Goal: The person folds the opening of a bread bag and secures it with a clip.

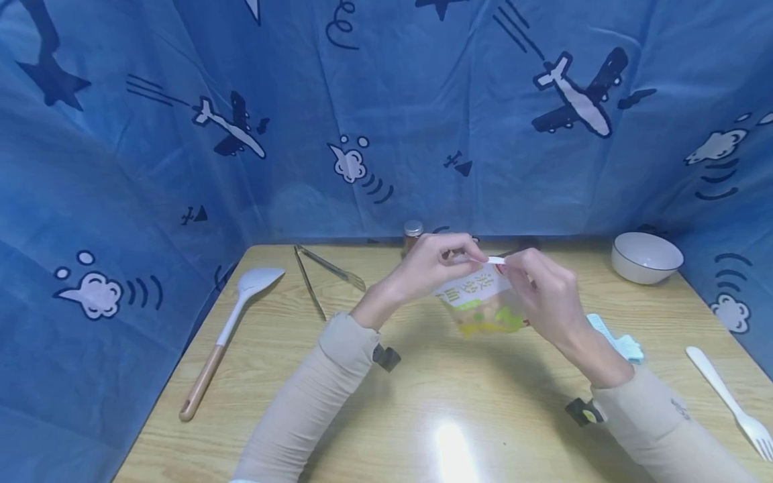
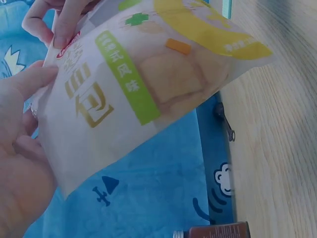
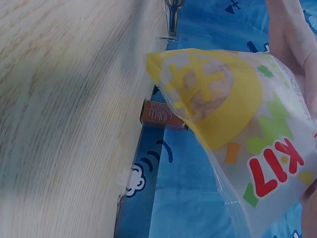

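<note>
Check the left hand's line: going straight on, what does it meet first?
The left hand would probably meet the right hand first, across the top of the packet that both pinch; depth is unclear.

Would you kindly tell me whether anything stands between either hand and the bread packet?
Nothing visible does: the left hand and right hand both pinch the bread packet directly at its top edge. The brown bottle stands beyond the left hand, not between it and the packet.

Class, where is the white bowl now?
In the head view, the white bowl stands at the far right corner of the table, by the blue curtain.
</note>
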A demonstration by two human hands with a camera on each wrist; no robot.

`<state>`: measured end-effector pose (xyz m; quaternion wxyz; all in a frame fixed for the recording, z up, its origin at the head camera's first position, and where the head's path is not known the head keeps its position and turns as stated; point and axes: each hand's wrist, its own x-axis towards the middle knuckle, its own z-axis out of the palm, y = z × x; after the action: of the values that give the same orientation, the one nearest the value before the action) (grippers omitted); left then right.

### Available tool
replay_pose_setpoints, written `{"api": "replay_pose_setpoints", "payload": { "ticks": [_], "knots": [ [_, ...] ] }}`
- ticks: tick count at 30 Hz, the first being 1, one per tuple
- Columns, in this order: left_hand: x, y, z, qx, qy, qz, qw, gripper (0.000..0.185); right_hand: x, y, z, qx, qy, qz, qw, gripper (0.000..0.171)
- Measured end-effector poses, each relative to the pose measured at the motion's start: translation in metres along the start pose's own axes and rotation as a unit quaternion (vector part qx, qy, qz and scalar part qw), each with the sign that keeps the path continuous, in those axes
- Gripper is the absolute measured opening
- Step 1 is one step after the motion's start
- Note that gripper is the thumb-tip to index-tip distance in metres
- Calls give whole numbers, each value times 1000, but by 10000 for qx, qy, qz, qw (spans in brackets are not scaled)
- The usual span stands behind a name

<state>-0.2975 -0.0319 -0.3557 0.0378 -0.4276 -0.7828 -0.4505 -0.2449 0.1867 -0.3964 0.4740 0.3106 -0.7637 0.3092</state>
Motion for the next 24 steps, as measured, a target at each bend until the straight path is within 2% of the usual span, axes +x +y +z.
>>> {"api": "replay_pose_setpoints", "payload": {
  "ticks": [7,16,20,24],
  "knots": [
    [3,5,3,-226,227,-295,9991,8,1,0,0,-30,77,-114,9999,9],
    [7,14,2,-534,254,-890,9943,26,1,-1,-1,-34,130,-181,9997,8],
    [7,14,2,-731,283,-1000,9919,28,0,0,-3,-26,-4,240,9997,16],
    [8,15,2,-818,381,-1029,9906,27,-2,1,-8,298,-382,1212,9915,17]
  ]
}}
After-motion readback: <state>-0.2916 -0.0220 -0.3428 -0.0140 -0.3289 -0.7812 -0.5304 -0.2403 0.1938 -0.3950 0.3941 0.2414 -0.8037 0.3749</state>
